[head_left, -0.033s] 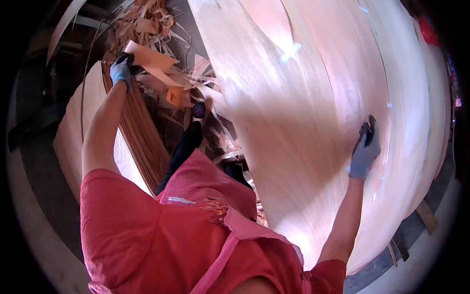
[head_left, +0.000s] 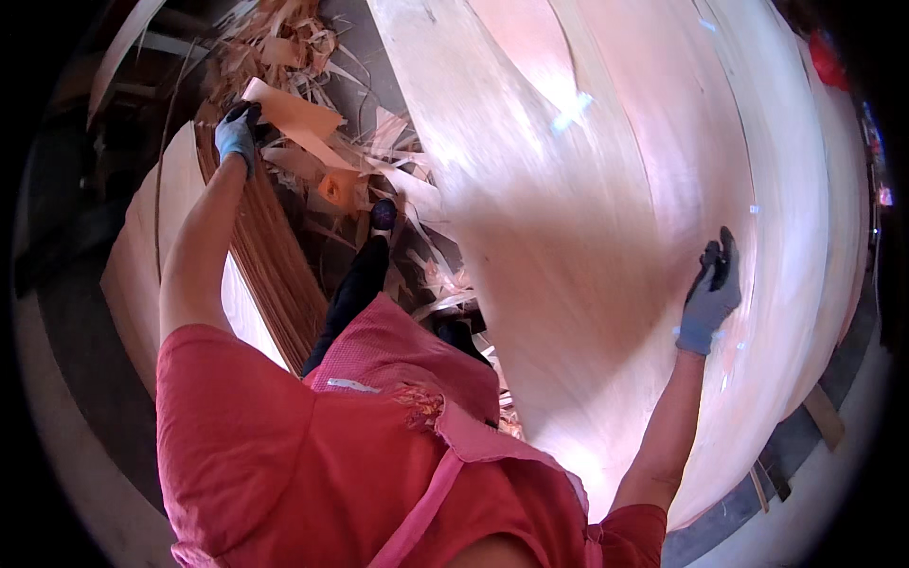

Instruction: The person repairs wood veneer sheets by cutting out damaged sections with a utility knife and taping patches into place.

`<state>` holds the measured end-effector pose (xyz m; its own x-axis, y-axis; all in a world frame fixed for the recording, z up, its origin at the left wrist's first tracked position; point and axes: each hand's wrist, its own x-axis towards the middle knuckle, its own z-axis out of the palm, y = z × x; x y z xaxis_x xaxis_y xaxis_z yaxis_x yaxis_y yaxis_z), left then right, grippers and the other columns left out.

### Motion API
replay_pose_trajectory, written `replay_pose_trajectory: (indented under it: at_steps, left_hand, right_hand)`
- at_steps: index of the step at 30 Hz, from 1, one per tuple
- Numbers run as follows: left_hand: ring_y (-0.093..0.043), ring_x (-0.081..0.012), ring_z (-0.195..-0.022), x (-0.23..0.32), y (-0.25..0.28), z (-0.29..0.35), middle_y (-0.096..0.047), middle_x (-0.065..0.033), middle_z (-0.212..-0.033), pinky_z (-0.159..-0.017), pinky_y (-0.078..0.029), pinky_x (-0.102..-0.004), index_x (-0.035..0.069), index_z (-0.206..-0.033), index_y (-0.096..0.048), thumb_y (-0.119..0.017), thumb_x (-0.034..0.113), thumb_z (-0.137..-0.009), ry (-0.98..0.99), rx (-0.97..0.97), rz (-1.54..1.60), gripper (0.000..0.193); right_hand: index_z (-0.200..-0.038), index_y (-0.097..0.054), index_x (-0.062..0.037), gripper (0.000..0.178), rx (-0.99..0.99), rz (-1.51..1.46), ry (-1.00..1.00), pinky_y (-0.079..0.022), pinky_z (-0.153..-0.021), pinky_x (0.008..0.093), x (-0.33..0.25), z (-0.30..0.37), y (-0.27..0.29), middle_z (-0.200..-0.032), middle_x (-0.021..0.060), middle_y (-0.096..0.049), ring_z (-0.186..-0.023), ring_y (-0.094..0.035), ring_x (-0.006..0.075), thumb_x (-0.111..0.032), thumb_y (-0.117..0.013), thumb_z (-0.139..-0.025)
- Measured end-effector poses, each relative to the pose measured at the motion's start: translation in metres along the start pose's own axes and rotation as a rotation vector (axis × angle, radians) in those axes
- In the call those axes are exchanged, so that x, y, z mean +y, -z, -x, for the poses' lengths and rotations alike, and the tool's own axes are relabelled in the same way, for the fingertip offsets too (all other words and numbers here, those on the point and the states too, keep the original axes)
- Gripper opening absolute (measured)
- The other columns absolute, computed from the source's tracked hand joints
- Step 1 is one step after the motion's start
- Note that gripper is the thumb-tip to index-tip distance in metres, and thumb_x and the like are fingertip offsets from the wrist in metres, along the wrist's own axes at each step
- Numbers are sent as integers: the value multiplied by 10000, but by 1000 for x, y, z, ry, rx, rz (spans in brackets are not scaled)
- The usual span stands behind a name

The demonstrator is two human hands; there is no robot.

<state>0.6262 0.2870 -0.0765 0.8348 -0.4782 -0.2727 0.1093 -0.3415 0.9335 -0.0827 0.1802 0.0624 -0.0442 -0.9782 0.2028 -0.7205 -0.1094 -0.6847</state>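
My left hand (head_left: 237, 134), in a grey glove with black fingers, is closed at the far end of a stack of thin wood veneer sheets (head_left: 260, 232). Its fingertips grip the edge of a torn strip of veneer (head_left: 295, 115), which hangs out to the right over the scraps. My right hand (head_left: 712, 293), gloved the same way, is over a broad pale veneer sheet (head_left: 559, 237) on my right. Its fingers are a little apart and slightly bent, with nothing in them. Small light tape pieces (head_left: 572, 112) dot that sheet and its seams.
A heap of torn veneer scraps (head_left: 284, 47) covers the floor ahead and between the two stacks. My foot (head_left: 383, 214) stands among the scraps. A red object (head_left: 827, 59) lies at the far right edge. Wood offcuts (head_left: 824, 417) are on the floor at lower right.
The large sheet and my right hand appear slightly farther right. The right fingers have spread a little. My left hand and the strip have barely moved.
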Motion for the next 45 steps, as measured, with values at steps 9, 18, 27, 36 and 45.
replay_pose_trajectory:
  at_steps: [9,18,27,36,45]
  left_hand:
    - [-696,-265,-669,44,19,-213,-686,-120,-941,-527,-552,-338,7,-1081,-639,-687,83,-875,-42,21,341,225]
    - [-627,-227,-712,73,57,-351,-662,-109,-1072,-549,-486,-350,140,-1347,-481,-643,240,-912,127,-54,151,474]
    - [-680,-204,-868,112,-68,-323,-654,-65,-1175,-609,-489,-304,114,-1306,-556,-582,168,-960,60,-290,72,351]
    - [-641,-114,-875,235,-296,-278,-664,4,-1125,-682,-454,-240,122,-1267,-584,-568,123,-973,-196,-807,-9,295]
    - [-592,-109,-1043,282,-499,-264,-648,-43,-1160,-927,-475,-248,46,-1255,-591,-553,-60,-924,-672,-1002,-271,350]
  right_hand:
    - [-1251,-584,-33,376,-12,60,393,-527,-834,332,-183,-131,-201,-1112,152,-646,-966,-671,261,14,-594,-877]
    - [-1210,-583,-138,437,-16,595,457,-480,-903,455,-163,-183,-284,-1196,126,-565,-1106,-544,339,-149,-682,-784]
    - [-1203,-592,-115,425,-32,644,389,-487,-893,448,-167,-182,-270,-1218,134,-550,-1115,-538,350,-159,-668,-788]
    - [-1251,-581,-117,437,-98,616,344,-489,-836,467,-178,-184,-272,-1199,161,-546,-1067,-553,361,-201,-637,-826]
    - [-1173,-641,-149,388,-215,547,214,-497,-758,465,-182,-187,-262,-1173,150,-570,-946,-593,347,-298,-668,-815]
